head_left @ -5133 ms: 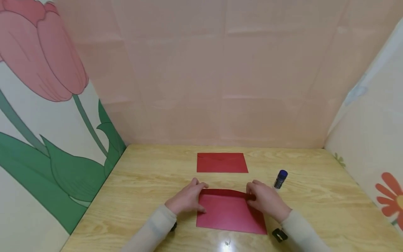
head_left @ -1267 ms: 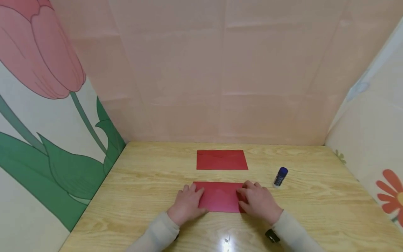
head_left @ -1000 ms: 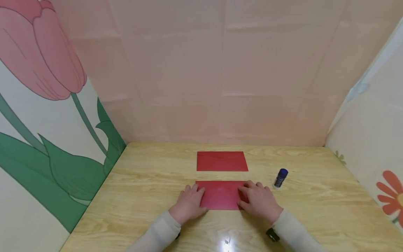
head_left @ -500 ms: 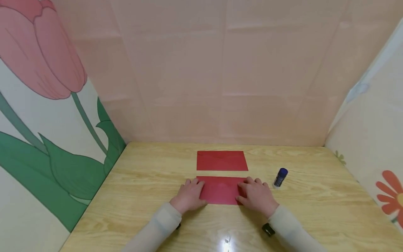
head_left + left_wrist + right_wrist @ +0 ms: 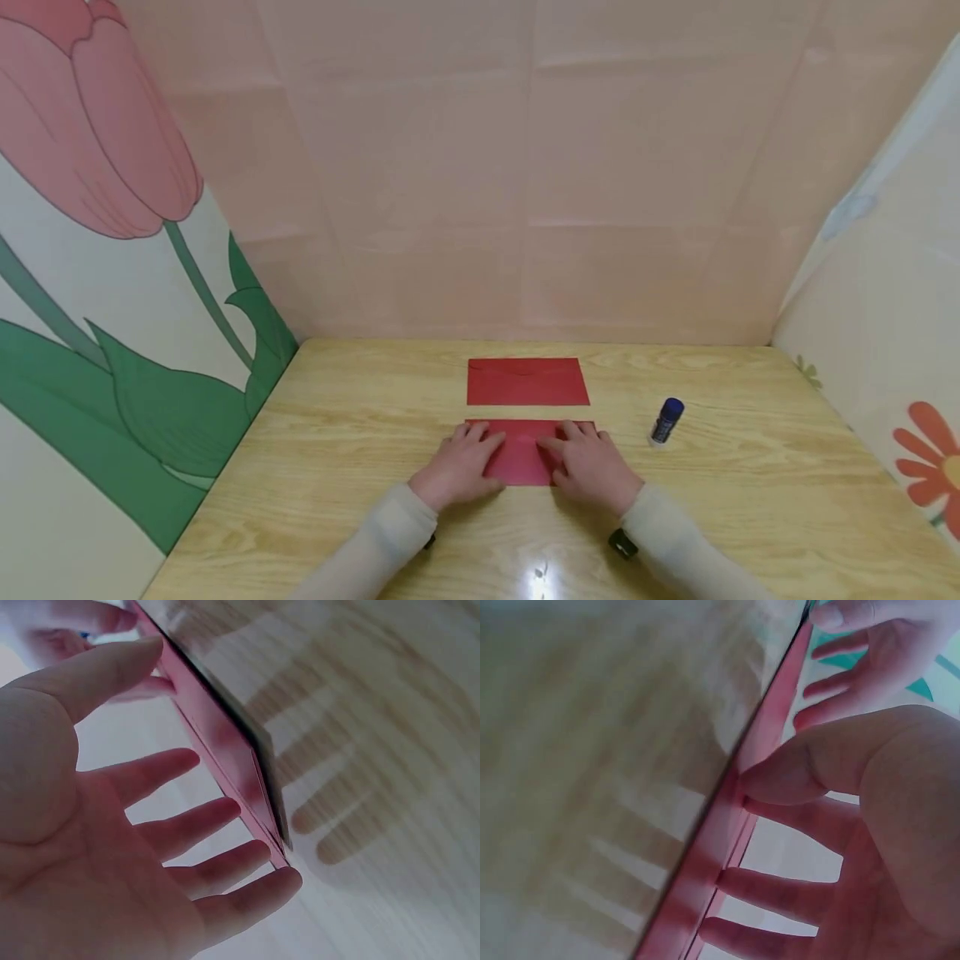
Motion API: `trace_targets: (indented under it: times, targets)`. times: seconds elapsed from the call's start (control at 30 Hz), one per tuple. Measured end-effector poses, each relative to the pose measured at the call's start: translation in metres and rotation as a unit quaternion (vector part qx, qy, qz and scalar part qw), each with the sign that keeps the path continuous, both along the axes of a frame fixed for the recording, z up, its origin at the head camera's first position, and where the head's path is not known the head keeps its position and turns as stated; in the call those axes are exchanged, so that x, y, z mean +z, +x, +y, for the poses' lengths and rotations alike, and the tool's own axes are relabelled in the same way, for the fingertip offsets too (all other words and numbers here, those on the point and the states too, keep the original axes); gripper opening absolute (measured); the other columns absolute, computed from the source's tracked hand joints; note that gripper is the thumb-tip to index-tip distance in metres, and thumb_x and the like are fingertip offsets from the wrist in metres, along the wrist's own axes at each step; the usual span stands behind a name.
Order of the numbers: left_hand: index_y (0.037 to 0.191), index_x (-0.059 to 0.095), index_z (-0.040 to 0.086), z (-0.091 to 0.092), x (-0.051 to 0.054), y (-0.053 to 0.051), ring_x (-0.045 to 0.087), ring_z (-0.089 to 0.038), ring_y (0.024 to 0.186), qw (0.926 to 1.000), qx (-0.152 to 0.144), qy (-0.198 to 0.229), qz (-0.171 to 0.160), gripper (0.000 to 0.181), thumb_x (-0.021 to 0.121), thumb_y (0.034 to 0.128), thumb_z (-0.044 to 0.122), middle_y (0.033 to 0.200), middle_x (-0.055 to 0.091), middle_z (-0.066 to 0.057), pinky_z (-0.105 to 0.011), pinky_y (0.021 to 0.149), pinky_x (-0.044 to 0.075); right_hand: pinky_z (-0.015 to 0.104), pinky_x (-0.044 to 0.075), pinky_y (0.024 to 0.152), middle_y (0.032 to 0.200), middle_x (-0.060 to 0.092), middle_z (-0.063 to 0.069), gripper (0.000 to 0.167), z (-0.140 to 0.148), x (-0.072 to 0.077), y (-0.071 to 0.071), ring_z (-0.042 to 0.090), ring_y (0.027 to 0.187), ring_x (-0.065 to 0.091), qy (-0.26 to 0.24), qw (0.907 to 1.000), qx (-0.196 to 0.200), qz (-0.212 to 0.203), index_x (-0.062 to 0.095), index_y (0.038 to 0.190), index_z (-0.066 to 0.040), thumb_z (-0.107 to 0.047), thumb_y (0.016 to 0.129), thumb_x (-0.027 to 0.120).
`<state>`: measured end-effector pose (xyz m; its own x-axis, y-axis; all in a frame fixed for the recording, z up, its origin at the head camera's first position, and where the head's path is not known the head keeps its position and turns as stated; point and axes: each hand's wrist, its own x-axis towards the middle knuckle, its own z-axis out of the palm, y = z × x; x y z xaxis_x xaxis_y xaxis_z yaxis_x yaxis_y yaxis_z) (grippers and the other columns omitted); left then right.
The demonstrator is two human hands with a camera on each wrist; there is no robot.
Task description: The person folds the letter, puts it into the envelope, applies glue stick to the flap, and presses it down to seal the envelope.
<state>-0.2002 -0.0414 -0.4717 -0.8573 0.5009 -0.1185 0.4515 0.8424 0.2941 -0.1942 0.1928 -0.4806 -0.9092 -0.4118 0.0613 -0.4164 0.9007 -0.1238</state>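
A red envelope [image 5: 522, 460] lies on the table in front of the person. My left hand [image 5: 459, 467] rests on its left part, the fingertips on top and the thumb by the near edge. On the right part, my right hand [image 5: 592, 468] touches the top with its fingertips. In the left wrist view, loosely spread fingers touch the envelope [image 5: 225, 742], whose layers stand slightly apart at one end. Thumb and fingers press lightly on the envelope [image 5: 697, 877] in the right wrist view. Both hands cover the envelope's sides.
Just beyond it, a second red envelope [image 5: 528, 383] lies with its flap line visible. To the right stands a glue stick [image 5: 666, 422] with a blue cap. The wooden table [image 5: 337, 425] ends at a pinkish back wall [image 5: 420, 208]; flower-patterned walls flank it.
The envelope, whose far edge was lifted 5 seconds ago, now lies flat and has slid forward, close to the second envelope. Both hands have moved inward over it.
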Motion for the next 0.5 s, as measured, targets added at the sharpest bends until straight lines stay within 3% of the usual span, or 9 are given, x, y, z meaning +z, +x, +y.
trace_targets:
  times: [0.27, 0.5]
  targets:
    - [0.146, 0.051, 0.016, 0.002, -0.003, 0.003, 0.033, -0.041, 0.142, 1.0000, 0.001, 0.002, -0.004, 0.065, 0.072, 0.0894, 0.040, 0.154, 0.039, -0.012, -0.058, 0.108, 0.037, 0.060, 0.049, 0.084, 0.111, 0.062, 0.012, 0.036, -0.006, -0.001, -0.003, 0.034, 0.100, 0.059, 0.014, 0.9993, 0.006, 0.033, 0.072, 0.119, -0.018, -0.015, 0.083, 0.072]
    - [0.148, 0.048, 0.015, -0.010, -0.001, 0.006, 0.032, -0.040, 0.142, 0.9997, 0.015, 0.018, -0.011, 0.070, 0.072, 0.0890, 0.042, 0.155, 0.037, -0.014, -0.057, 0.110, 0.036, 0.053, 0.050, 0.078, 0.108, 0.067, 0.009, 0.043, 0.011, 0.004, -0.002, 0.028, 0.093, 0.061, -0.052, 0.9974, -0.011, 0.048, 0.068, 0.122, -0.011, -0.018, 0.081, 0.077]
